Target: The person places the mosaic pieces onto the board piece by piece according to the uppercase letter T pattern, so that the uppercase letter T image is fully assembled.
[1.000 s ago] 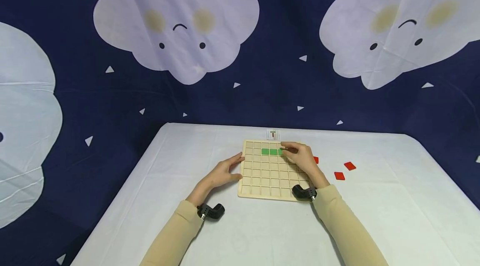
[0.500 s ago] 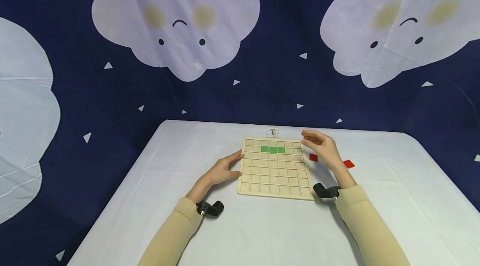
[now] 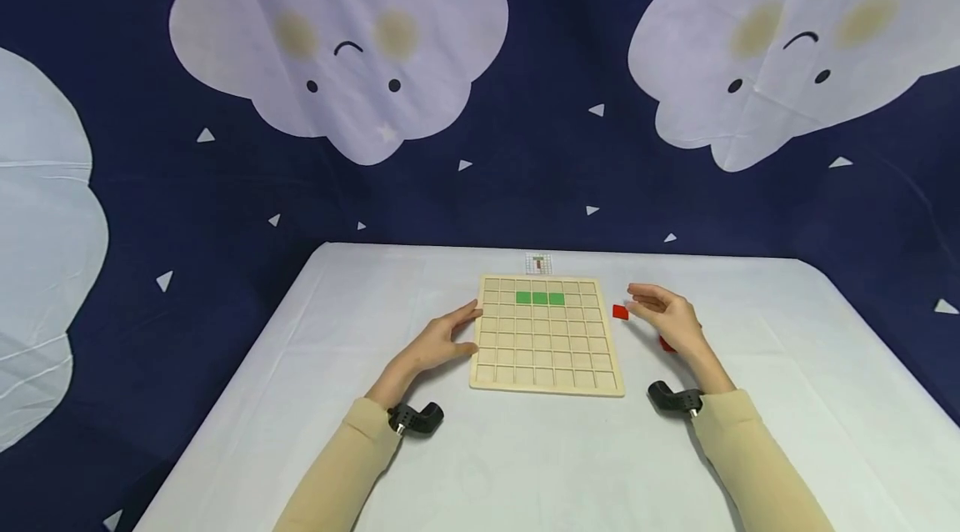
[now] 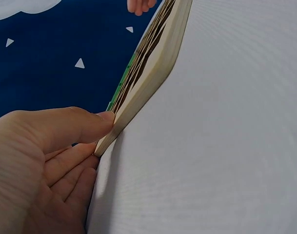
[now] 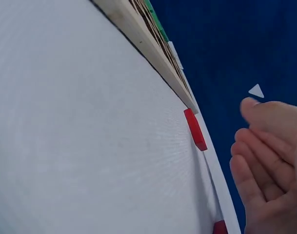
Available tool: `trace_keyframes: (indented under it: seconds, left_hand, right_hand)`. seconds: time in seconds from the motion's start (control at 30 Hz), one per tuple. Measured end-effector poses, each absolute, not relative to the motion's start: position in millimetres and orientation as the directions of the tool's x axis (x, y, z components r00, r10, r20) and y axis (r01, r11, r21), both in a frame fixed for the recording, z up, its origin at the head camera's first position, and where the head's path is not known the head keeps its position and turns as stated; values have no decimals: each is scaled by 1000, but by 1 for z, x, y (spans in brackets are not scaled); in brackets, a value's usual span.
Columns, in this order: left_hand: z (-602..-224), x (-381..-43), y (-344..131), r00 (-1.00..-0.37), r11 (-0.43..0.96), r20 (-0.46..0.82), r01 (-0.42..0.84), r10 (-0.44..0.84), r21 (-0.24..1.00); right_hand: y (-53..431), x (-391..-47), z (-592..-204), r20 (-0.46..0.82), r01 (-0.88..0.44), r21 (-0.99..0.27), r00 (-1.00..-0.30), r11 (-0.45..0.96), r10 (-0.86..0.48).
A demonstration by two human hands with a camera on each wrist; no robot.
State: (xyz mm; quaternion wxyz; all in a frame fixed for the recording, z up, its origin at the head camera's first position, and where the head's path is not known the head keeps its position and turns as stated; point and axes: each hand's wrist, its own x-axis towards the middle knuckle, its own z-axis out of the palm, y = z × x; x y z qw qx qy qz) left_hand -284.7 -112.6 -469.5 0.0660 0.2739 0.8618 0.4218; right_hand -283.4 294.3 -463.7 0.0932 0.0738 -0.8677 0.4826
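A wooden grid board [image 3: 547, 357] lies flat on the white table [image 3: 525, 457]. Three green tiles [image 3: 540, 298] fill a row near its far edge. My left hand [image 3: 442, 338] rests against the board's left edge [image 4: 148, 85], thumb and fingers straight on the wood. My right hand [image 3: 667, 317] hovers open just right of the board, holding nothing. A red tile [image 3: 620, 312] lies on the table by its fingertips, also visible in the right wrist view as the red tile [image 5: 195, 129]. Another red tile [image 3: 666, 343] peeks out under the hand.
A small printed pattern card [image 3: 538, 263] lies beyond the board's far edge. A dark blue cloth with white clouds [image 3: 337, 48] hangs behind the table. Black wrist camera mounts [image 3: 416, 418] sit on both sleeves.
My right hand left the third green tile in the board's row and moved right, off the board, over the red tiles. The left hand stayed at the board's left edge.
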Motion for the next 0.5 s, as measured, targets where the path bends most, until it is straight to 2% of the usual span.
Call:
trace_keyframes:
  seconds: [0.3,0.5]
  left_hand:
    - [-469,-285,-113,-837,489,131,429,531,759]
    - [-470,-285,-113,-843,495,124,420,524,761]
  right_hand:
    - [293,-284,-477,323,-310,-670,-940,674,-112]
    - [291,-286,-481,369,-350,-594,-919,725,-142]
